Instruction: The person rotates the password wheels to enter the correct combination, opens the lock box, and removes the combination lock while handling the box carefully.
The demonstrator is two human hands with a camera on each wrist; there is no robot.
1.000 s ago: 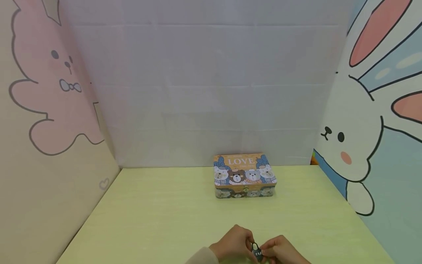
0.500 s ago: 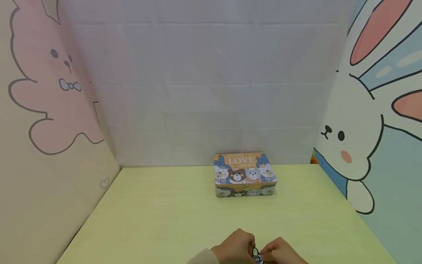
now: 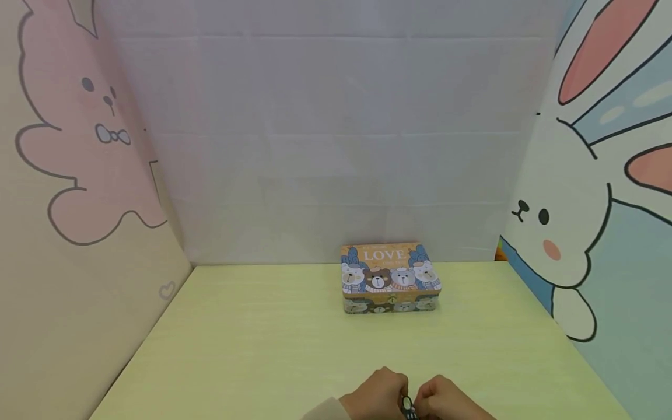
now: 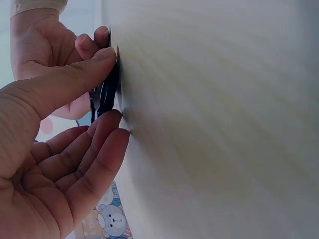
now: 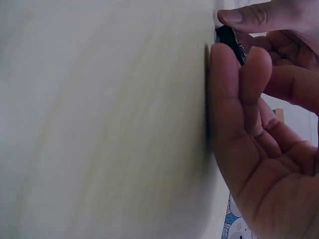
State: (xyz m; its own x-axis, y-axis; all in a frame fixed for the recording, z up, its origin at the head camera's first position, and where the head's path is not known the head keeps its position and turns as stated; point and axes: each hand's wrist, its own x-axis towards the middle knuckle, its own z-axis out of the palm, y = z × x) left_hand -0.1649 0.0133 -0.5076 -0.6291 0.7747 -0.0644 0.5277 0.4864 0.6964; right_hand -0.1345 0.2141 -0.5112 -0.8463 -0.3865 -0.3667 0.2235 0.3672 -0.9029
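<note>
A small black combination padlock (image 3: 408, 408) with its shackle pointing up sits between both hands at the bottom of the head view, its lower part cut off. My left hand (image 3: 375, 395) grips it from the left. In the left wrist view the dark padlock (image 4: 107, 92) lies between the left thumb and fingertips. My right hand (image 3: 450, 400) has its fingers bent against the padlock's right side. From the right wrist, the padlock (image 5: 228, 39) appears just beyond the right fingertips, which partly cover it.
A tin box (image 3: 391, 277) with bears and the word LOVE stands, lid down, toward the back of the pale yellow table (image 3: 252, 338). A white sheet (image 3: 336, 128) hangs behind it. Side panels with cartoon rabbits flank the table.
Both hands and the padlock have shifted slightly down toward the near edge, so less of the padlock shows. The right fingers have curled more at its side. The tin box stays put.
</note>
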